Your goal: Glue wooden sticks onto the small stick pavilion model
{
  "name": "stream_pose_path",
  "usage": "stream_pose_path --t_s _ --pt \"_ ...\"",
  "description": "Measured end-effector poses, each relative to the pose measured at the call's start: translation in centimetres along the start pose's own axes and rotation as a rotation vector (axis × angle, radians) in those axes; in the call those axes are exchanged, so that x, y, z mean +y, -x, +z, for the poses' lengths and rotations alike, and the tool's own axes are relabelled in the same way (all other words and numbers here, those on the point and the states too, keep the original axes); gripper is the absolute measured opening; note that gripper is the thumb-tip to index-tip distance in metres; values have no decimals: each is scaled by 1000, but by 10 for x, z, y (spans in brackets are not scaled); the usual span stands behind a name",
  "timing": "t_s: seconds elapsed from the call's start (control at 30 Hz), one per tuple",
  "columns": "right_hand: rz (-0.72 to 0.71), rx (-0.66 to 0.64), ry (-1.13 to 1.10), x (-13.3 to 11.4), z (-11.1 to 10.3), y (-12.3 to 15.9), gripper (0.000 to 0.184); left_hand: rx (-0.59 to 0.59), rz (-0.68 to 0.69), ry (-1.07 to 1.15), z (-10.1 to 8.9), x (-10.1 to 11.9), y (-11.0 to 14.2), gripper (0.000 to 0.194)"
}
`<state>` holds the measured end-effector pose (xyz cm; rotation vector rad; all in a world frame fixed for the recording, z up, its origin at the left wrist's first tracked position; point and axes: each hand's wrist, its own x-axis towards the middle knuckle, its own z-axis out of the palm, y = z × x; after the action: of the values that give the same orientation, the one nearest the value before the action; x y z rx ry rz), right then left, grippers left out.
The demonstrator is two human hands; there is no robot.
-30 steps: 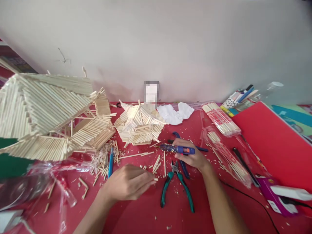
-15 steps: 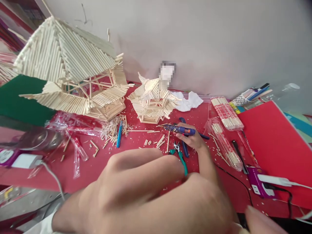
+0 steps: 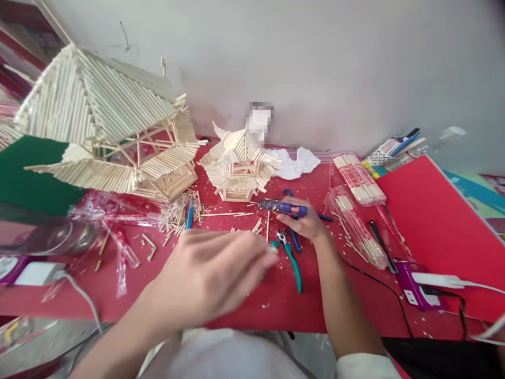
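Observation:
My right hand (image 3: 303, 221) is closed around a blue hot glue gun (image 3: 282, 208), its nozzle pointing left. Just beyond the nozzle stands a small pagoda model (image 3: 240, 176) built from thin wooden sticks. My left hand (image 3: 221, 268) hovers over the near part of the red table, blurred, its fingers curled and pressed together. Whether anything sits in those fingers is hidden. Between the hands lie green-handled cutting pliers (image 3: 290, 258). Dark blue handles (image 3: 294, 241) of another tool show beneath the glue gun.
A larger stick-built pavilion (image 3: 126, 116) stands at the left. Cut stick pieces and a blue pen-like tool (image 3: 190, 213) lie before it. At right are packs of wooden sticks (image 3: 359, 179), a red board (image 3: 442, 237) and a purple power strip (image 3: 418, 287) with cables.
My left hand has dropped back from close to the camera, moving left and uncovering the green pliers. The right hand still holds the glue gun; the view has shifted slightly.

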<state>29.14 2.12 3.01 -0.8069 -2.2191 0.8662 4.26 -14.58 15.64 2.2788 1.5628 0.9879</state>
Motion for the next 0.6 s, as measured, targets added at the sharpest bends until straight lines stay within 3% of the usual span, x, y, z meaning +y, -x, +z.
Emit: stream_pose_path --t_s 0.13,0.23,0.37,0.6 --pt "-112 -1 113 -7 9 -5 24 -148 -230 -174 38 -64 3 41" --pt "-167 -5 209 -10 19 -10 23 -299 -395 -373 55 -98 0 43" --pt "-265 7 382 -11 28 -19 25 -445 -435 -441 65 -118 -13 42" --pt "-399 70 473 -7 28 -28 27 -367 -365 -376 73 -131 -21 34"
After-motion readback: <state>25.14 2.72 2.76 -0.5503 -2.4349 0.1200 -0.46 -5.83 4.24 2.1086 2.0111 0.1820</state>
